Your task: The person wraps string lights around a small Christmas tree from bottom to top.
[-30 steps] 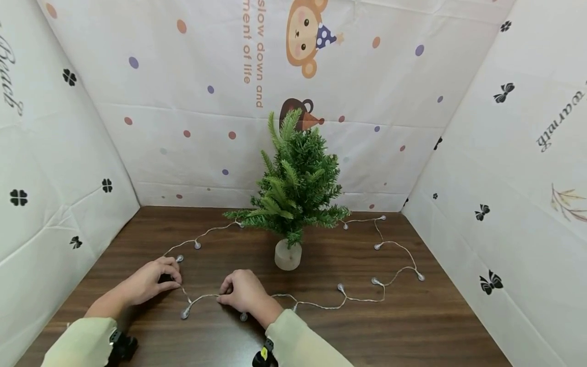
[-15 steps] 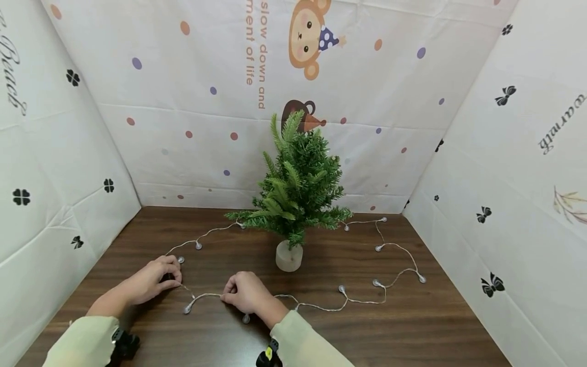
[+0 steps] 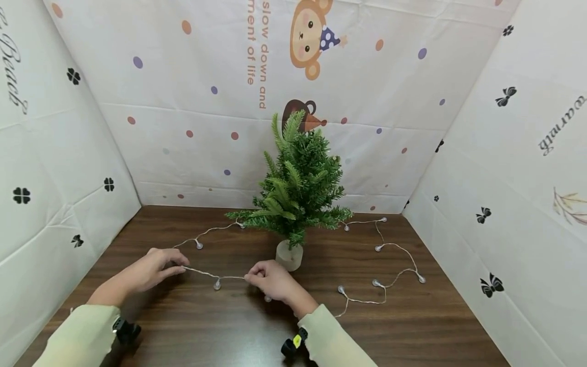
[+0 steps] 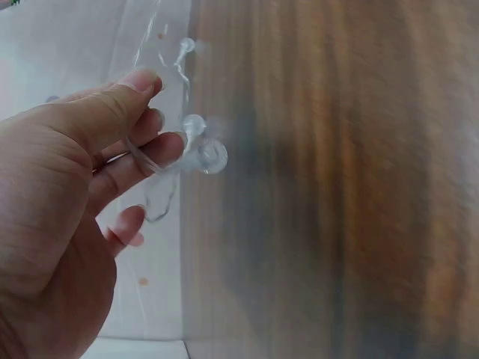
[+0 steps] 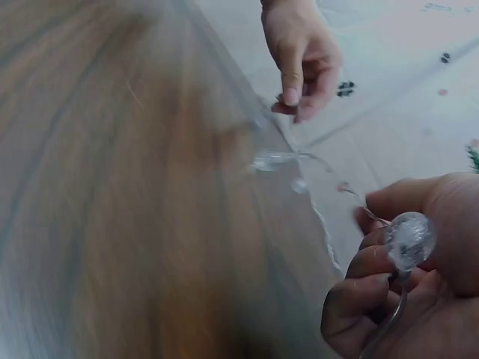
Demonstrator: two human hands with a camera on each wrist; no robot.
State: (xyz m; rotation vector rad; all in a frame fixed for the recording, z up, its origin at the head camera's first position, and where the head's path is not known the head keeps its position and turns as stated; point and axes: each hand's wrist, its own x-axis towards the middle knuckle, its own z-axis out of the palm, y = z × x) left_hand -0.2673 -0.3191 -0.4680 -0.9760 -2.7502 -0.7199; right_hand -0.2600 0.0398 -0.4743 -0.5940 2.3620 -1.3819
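Note:
A string of fairy lights with clear bulbs runs in a loose loop round a small artificial Christmas tree [image 3: 298, 183] on a pale round base [image 3: 289, 259]. My left hand [image 3: 153, 267] pinches the wire between thumb and forefinger. In the left wrist view, clear bulbs [image 4: 212, 157] hang beside its fingertips. My right hand [image 3: 275, 281] pinches the same string farther right, in front of the tree's base. Between the hands the wire is stretched nearly straight, with one bulb [image 3: 217, 284] dangling. A large bulb [image 5: 410, 241] lies against the right fingers in the right wrist view.
The string's right part, with several bulbs [image 3: 376, 283], lies on the brown wooden table [image 3: 412, 326]. Its far part passes behind the tree, partly hidden. Printed white cloth [image 3: 183, 168] walls off the back and both sides.
Both hands have lifted the front stretch of the string off the table and away from me. The right hand has moved to the right, pulling the wire between the hands straighter.

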